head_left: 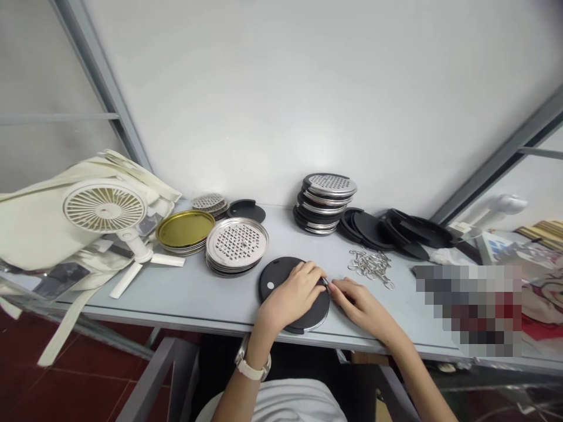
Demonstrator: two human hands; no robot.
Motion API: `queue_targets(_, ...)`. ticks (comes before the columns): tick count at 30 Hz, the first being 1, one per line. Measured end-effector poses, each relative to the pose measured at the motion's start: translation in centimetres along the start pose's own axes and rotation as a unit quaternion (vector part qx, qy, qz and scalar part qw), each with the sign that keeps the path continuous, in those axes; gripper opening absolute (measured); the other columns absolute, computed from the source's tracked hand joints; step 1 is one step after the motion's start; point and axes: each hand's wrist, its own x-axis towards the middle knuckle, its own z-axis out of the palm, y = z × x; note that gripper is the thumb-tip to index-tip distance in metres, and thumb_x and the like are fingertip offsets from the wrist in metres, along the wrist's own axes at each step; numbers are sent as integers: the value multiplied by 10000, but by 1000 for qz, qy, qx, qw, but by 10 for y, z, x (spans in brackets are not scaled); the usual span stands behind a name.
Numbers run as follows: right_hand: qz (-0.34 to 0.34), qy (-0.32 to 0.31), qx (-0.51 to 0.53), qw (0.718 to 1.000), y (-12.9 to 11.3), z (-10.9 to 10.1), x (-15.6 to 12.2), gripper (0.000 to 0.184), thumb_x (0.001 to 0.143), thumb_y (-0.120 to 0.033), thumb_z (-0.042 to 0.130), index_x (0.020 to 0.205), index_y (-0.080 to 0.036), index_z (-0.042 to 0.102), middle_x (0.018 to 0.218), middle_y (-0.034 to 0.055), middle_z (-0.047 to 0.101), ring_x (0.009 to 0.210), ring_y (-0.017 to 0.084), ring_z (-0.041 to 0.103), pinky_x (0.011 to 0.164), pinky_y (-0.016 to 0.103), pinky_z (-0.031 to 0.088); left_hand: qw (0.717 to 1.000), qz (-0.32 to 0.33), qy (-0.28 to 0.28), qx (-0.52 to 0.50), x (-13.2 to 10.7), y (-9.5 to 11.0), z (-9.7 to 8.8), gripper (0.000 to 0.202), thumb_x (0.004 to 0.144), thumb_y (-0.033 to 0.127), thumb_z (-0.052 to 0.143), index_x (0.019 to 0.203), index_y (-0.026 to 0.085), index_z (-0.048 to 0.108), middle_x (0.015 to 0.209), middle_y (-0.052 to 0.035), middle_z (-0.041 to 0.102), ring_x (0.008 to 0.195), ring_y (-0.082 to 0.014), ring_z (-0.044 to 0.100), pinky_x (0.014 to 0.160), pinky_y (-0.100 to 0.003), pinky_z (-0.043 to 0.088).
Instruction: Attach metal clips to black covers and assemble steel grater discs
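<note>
My left hand [294, 296] lies curled on top of a round black disc [275, 279] with a metal rim, near the table's front edge. My right hand [358, 303] sits just right of the disc, its fingers pinched at the disc's edge where a small metal piece [326, 283] shows between both hands. A watch is on my left wrist. A heap of small metal rings [372, 265] lies just behind my right hand.
On the grey table [185, 293] stand a stack of perforated metal plates [236, 245], gold-coloured lids [185, 230], a stack of assembled discs [326, 202] and loose black discs [387, 230]. A white fan [105, 210] on a cloth bag lies left.
</note>
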Motion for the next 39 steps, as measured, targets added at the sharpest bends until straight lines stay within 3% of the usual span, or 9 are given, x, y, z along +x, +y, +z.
queue_targets(15, -14, 0, -6, 1000, -1, 0, 1, 386, 988, -366, 345, 643, -208, 412, 594, -15, 469, 623, 164, 465, 636, 291, 385, 1000, -8, 8, -13, -1, -1, 2, 249, 968, 223, 405, 1186, 200, 522, 1151, -69, 523, 1133, -206, 462, 1020, -382, 404)
queue_targets(39, -6, 37, -15, 999, 0, 1, 0, 377, 1002, -357, 319, 672, -205, 421, 617, -19, 493, 641, 157, 498, 641, 269, 384, 1000, -1, 16, -20, 0, -2, 3, 175, 963, 212, 418, 1089, 208, 539, 1093, -49, 538, 1074, -198, 481, 970, -377, 419)
